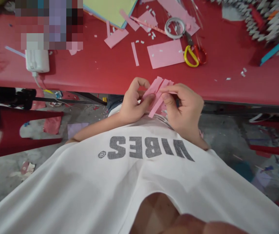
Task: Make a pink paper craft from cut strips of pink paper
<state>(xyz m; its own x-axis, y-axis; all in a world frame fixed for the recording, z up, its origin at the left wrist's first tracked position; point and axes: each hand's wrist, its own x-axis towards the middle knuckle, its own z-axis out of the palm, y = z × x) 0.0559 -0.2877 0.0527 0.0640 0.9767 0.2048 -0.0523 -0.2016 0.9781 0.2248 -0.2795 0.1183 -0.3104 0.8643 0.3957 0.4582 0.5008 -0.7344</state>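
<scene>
Several pink paper strips (pixel 159 99) lie across my two hands at the near edge of the table. My left hand (pixel 136 102) is closed on them, thumb on top. From the other side my right hand (pixel 184 105) pinches a strip between thumb and forefinger. Just beyond the hands rests a pink paper rectangle (pixel 165 54). Scissors (pixel 194 55) with one yellow and one red handle lie beside it, their blades partly under a tape roll (pixel 175 28). A thin pink strip (pixel 134 54) sits farther left.
The red table (pixel 93 71) carries yellow and blue paper sheets (pixel 112 11), small white bits and a white power bank (pixel 37 60) with a cable. A mass of folded grey paper pieces (pixel 263 19) and a blue tool (pixel 277 48) are at the far right. Paper scraps litter the floor.
</scene>
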